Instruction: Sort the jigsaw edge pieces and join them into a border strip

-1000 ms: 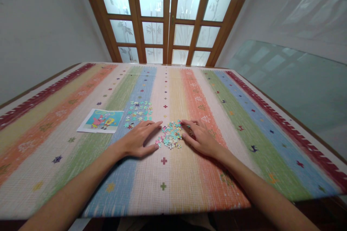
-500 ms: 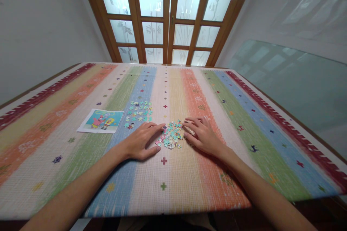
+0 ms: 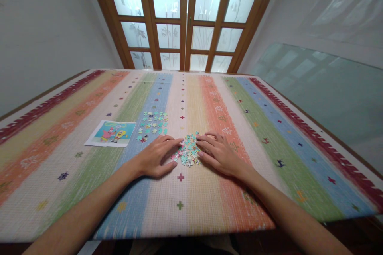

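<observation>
A loose heap of small puzzle pieces, mostly teal with some pink and yellow, lies on the tablecloth between my hands. My left hand rests at the heap's left edge, thumb and fingers apart, with nothing visibly held. From the right, my right hand lies with fingers spread, its fingertips touching the heap's edge and hiding a few pieces. Beyond my left hand, several more puzzle pieces are laid out in spaced rows. Left of those rows lies a picture card with cartoon figures on a teal background.
The table wears a striped, patterned tablecloth reaching its near edge. Wooden doors with frosted panes stand past the far edge. A pale glass panel leans along the right wall, and a plain wall borders the left.
My right hand has slid a little to the left, its fingertips now up against the heap. My left hand has stayed almost still. The rows and the picture card have not moved.
</observation>
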Action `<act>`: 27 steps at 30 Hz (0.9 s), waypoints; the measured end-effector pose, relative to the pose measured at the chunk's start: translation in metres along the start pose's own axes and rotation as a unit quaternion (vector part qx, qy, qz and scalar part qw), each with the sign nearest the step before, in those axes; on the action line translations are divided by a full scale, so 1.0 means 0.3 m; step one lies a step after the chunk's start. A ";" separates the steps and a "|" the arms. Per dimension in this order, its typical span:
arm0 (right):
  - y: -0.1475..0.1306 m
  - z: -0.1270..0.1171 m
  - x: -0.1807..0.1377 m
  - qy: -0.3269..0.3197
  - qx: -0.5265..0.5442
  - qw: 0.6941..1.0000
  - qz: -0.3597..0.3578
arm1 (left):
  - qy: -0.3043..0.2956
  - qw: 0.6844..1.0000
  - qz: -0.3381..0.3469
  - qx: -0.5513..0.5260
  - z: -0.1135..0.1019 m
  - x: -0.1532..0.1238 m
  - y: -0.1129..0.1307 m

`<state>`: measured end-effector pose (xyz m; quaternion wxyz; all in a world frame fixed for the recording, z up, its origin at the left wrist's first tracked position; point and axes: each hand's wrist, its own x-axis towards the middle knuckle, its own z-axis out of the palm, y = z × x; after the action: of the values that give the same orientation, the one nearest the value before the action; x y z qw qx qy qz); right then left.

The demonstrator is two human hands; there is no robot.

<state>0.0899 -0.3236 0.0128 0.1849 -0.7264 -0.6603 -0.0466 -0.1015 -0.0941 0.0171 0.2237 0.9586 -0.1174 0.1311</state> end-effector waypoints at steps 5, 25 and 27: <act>0.001 -0.007 0.003 0.005 0.014 1.000 0.012 | 0.007 1.000 0.009 0.000 0.005 -0.001 -0.007; 0.138 -0.031 -0.019 0.035 -0.055 0.996 0.065 | 0.014 1.000 0.012 0.025 -0.003 0.002 -0.001; 0.142 -0.029 -0.020 0.040 -0.056 0.995 0.068 | 0.019 0.999 0.008 0.029 -0.004 0.004 0.000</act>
<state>0.1324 -0.3347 0.0103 0.1729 -0.7762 -0.5980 -0.1005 -0.1007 -0.0936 0.0185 0.1974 0.9609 -0.1173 0.1548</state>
